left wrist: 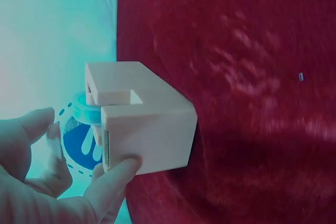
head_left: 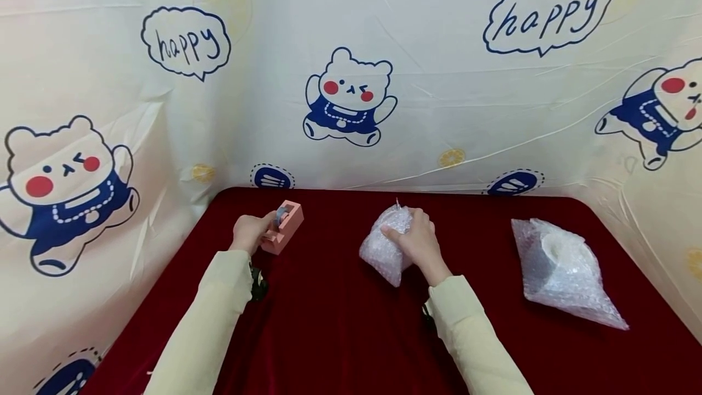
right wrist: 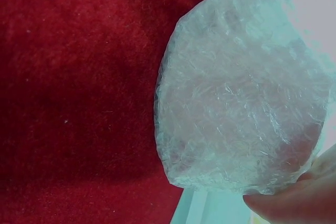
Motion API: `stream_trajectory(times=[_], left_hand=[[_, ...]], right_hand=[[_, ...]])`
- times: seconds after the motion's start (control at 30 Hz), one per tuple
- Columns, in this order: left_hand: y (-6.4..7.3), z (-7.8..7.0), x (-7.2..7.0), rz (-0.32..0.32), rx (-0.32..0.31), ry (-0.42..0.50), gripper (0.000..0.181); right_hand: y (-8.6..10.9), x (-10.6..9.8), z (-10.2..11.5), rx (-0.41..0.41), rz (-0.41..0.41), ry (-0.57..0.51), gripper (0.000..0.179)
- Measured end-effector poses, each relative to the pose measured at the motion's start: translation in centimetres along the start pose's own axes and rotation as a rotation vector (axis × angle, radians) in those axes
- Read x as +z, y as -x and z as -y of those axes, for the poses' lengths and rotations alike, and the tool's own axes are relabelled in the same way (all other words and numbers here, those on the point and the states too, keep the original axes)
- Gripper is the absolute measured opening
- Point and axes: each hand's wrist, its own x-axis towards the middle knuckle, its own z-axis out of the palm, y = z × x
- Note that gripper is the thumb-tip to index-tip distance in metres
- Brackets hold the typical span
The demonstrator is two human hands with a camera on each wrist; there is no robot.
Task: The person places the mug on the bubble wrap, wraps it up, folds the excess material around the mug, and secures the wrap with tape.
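On the left of the red cloth, my left hand (head_left: 250, 231) is at a pink tape dispenser (head_left: 285, 230) that carries a small blue roll of tape (head_left: 282, 214). The left wrist view shows a fingertip against the side of the dispenser (left wrist: 152, 137), while the thumb stays off its body. Near the middle, my right hand (head_left: 419, 242) grips a bubble-wrapped bundle (head_left: 381, 245), thumb on the near side and the other fingers over the far side. Close up, the bundle (right wrist: 236, 93) fills much of the right wrist view; its contents cannot be made out.
Another bubble-wrapped package (head_left: 565, 273), with a pale round object inside, lies on the right. The dark red cloth (head_left: 329, 328) covers the table. White printed fabric (head_left: 439, 108) hangs behind it and at both sides.
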Motion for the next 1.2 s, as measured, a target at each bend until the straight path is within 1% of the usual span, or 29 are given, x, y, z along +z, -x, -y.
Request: stream_trajectory(times=[0.07,0.17,0.23,0.33,0.43,0.57,0.63,0.7,0.83,0.93,1.0,1.2], left_hand=[[0.2,0.2,0.0,0.002,-0.009,0.062,0.043],[0.6,0.4,0.1,0.0,-0.035,0.148,0.061],[0.8,0.5,0.2,-0.011,-0.055,0.192,0.066],[1.0,0.6,0.5,-0.047,-0.082,0.269,0.06],[1.0,0.7,0.7,-0.094,-0.102,0.326,0.044],[1.3,0.9,0.8,-0.134,-0.1,0.364,0.028],[1.4,1.0,0.8,-0.138,-0.099,0.41,0.021],[1.6,1.2,0.8,-0.141,-0.098,0.469,0.021],[1.8,1.7,1.1,-0.164,-0.103,0.598,0.033],[2.0,2.0,1.2,-0.19,-0.113,0.658,0.036],[2.1,2.1,1.3,-0.194,-0.115,0.7,0.034],[2.6,2.6,1.2,-0.173,-0.136,0.812,0.027]], right_hand=[[0.0,0.0,0.0,-0.006,-0.003,0.003,0.076],[-0.1,0.1,-0.1,-0.012,-0.006,0.007,0.076],[-0.1,0.1,-0.1,-0.013,-0.007,0.009,0.076],[-0.1,0.1,-0.1,-0.01,-0.005,0.008,0.077],[-0.2,0.0,-0.1,-0.009,-0.003,0.006,0.077],[-0.2,0.0,-0.1,-0.007,0.001,-0.002,0.078],[-0.2,0.0,-0.1,-0.005,0.004,-0.005,0.078],[-0.1,-0.1,-0.1,-0.004,0.008,-0.005,0.079],[-0.1,-0.1,-0.1,-0.006,0.014,-0.007,0.079],[-0.1,-0.1,-0.1,-0.008,0.015,-0.011,0.079],[-0.1,-0.1,-0.1,-0.008,0.014,-0.013,0.079],[-0.2,0.0,-0.2,-0.006,0.013,-0.017,0.079]])
